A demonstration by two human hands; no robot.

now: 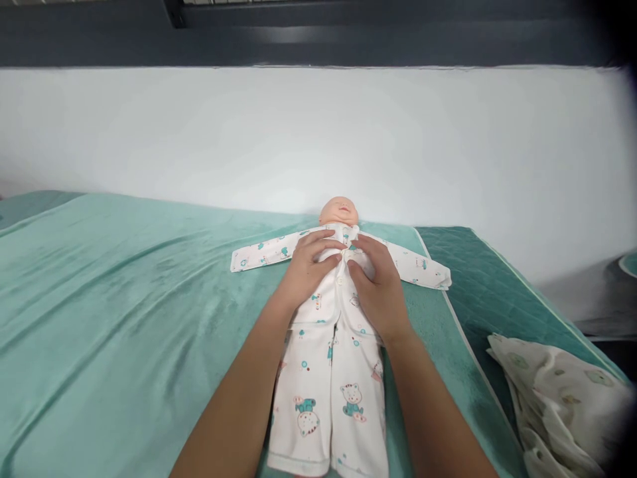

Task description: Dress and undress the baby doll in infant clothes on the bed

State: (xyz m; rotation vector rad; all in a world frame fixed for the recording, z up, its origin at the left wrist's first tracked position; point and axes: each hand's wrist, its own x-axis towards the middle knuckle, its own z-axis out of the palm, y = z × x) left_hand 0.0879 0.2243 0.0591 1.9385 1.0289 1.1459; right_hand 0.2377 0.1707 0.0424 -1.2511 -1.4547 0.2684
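A baby doll (339, 210) lies on its back, its head toward the wall. It wears a white baby shirt (318, 300) printed with small animals, sleeves spread out to both sides, and matching white pants (304, 385). My left hand (312, 265) is on the chest, its fingertips and thumb closing on the shirt's front edge below the collar. Opposite it, my right hand (381, 282) has its fingers and thumb bent on the other front edge. The fingertips of both hands nearly meet at the upper button. A lower button shows on the front.
A light green blanket (124, 318) with loose folds covers the bed. Darker green quilted bedding (478, 285) shows along the right. A crumpled white printed cloth (557, 392) lies at the lower right. Behind the doll rises a white wall (223, 133), with a dark metal beam (308, 40) overhead.
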